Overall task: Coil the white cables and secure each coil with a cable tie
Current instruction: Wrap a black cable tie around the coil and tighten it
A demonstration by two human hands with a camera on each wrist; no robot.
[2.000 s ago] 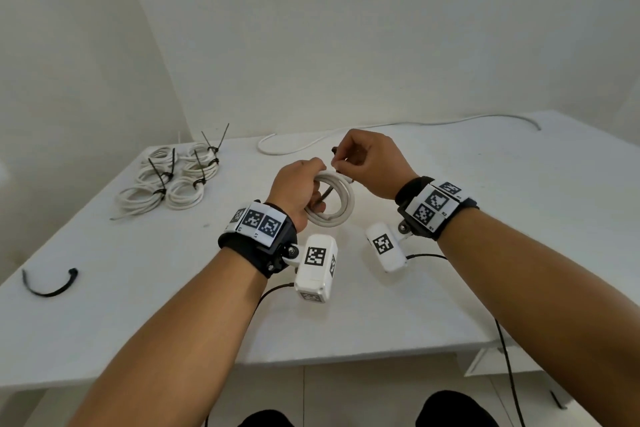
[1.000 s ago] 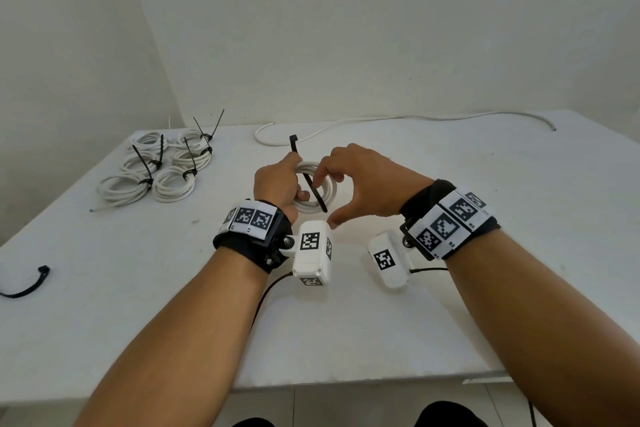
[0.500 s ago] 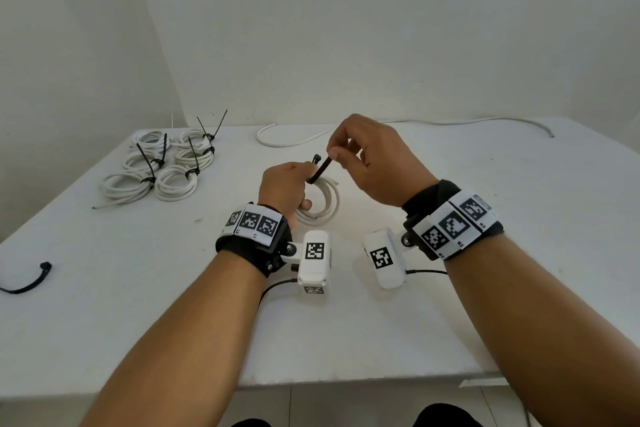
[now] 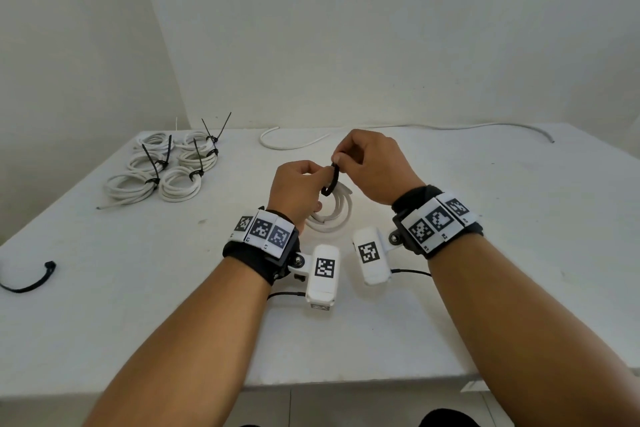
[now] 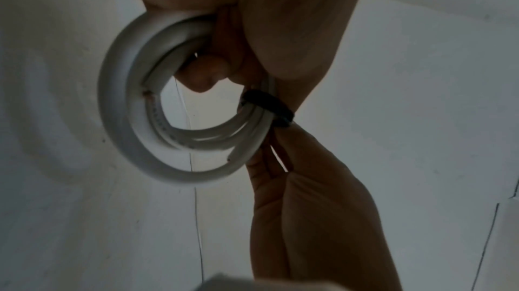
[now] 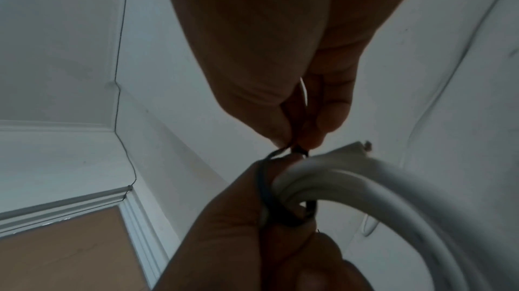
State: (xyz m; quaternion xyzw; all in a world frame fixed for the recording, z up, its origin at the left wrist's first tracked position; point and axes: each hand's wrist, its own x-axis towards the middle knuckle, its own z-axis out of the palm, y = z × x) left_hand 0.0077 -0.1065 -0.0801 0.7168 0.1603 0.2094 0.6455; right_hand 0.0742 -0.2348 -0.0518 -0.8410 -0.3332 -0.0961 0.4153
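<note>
My left hand (image 4: 301, 184) grips a small white cable coil (image 4: 332, 215) above the table's middle. A black cable tie (image 4: 330, 180) loops round the coil's top strands. My right hand (image 4: 367, 163) pinches the tie's upper end between thumb and forefinger, just right of the left thumb. In the left wrist view the coil (image 5: 157, 104) hangs from my fingers with the tie (image 5: 269, 107) wrapped across its right side. The right wrist view has the tie (image 6: 269, 198) curving round the cable (image 6: 365, 187), its end held by my right fingertips (image 6: 283, 133).
Several tied white coils (image 4: 166, 166) with black ties sticking up lie at the back left. A long loose white cable (image 4: 398, 130) runs along the table's far edge. A spare black cable tie (image 4: 31, 279) lies near the left edge. The white table (image 4: 519, 236) fills the view.
The tie stood upright beside the coil a second ago; my right hand lifted its end and bent it over into a loop round the strands. The left hand kept its hold.
</note>
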